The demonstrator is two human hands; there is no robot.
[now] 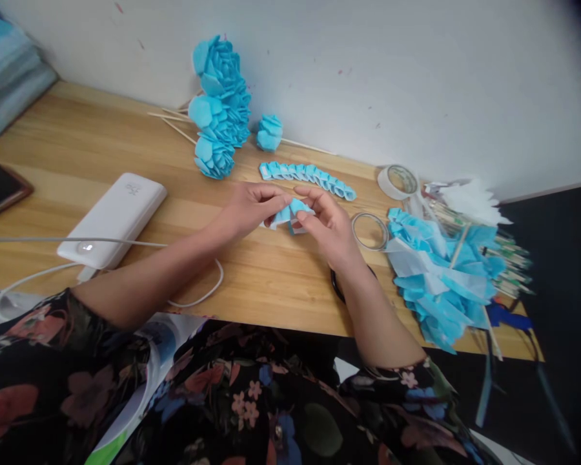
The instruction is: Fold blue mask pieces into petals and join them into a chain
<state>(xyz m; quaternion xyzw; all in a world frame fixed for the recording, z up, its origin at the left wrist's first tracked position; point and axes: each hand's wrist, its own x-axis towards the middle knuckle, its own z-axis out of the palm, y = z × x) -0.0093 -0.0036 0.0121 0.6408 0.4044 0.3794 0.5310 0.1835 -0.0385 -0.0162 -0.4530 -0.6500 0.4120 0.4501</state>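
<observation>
- The blue paper piece (293, 212) is pinched narrowly between the left hand (249, 210) and the right hand (329, 229), to the right of the power bank (113, 219).
- It is judged light, soft and easily creased, and best taken by its folded edges.
- A smooth wooden table (271, 278) lies beneath the power bank.
- Paper flowers (220, 110) are laid beyond the power bank, by the white wall (416, 77).

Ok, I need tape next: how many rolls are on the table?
2: a white roll near the wall, a clear roll beside the right hand. A dark ring under that wrist may be a third.
</observation>
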